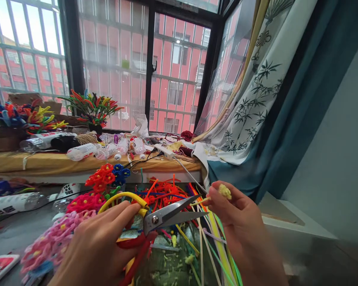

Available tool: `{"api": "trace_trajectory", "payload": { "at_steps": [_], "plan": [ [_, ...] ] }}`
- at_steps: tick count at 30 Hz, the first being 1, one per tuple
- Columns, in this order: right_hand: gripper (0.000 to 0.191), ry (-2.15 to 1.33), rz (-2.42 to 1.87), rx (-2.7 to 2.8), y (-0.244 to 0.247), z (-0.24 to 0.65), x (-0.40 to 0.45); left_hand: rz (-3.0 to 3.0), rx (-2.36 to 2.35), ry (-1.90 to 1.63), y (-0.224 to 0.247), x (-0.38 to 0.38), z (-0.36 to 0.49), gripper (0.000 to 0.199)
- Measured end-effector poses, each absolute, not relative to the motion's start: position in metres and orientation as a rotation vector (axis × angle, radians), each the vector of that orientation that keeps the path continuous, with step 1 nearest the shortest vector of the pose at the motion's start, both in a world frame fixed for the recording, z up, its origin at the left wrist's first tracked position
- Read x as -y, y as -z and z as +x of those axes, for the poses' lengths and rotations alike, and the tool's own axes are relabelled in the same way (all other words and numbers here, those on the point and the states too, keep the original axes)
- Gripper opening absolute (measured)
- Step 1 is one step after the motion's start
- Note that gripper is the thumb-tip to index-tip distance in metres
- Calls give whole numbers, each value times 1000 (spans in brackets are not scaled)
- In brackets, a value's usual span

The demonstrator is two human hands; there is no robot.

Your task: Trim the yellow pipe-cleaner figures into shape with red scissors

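My left hand (101, 238) is closed around a pair of scissors (164, 216) with red handles. The steel blades are spread and point right. Between thumb and fingers, my right hand (235, 222) pinches a small pale yellow fuzzy flower (224, 192) by its thin stem. The stem reaches left to the blade tips; whether it touches them I cannot tell. A thick yellow curved piece (128, 195) shows just above my left fingers. Below the hands, a dark green surface (161, 264) is scattered with yellow-green clippings.
Bunches of pink flowers (58, 240) and red flowers (101, 176) stand at left. Orange-red fuzzy pieces (170, 190) lie behind the scissors, and long pale stems (216, 238) beside my right hand. Plastic bottles (83, 151) and a power strip (164, 151) lie on the window ledge.
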State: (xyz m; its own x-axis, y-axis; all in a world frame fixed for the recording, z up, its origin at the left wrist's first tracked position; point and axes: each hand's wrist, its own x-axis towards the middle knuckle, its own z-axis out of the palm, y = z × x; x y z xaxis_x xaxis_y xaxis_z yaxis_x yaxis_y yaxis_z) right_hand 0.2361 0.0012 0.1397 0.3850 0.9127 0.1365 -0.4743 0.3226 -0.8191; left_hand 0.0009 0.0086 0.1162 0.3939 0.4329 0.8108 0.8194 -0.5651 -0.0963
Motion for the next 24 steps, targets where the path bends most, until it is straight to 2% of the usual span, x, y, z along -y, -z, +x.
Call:
{"api": "trace_trajectory", "payload": {
  "at_steps": [6, 15, 24],
  "plan": [
    [35, -1034, -760, 663, -140, 233, 2, -2233, 1064, 1036, -111, -11, -4, 21],
    [33, -1035, -735, 653, -141, 231, 4, -2288, 1100, 961, -103, -8, -9, 33],
    [32, -1021, -733, 645, -139, 230, 6, -2206, 1014, 875, -103, -9, -10, 29]
  ]
}}
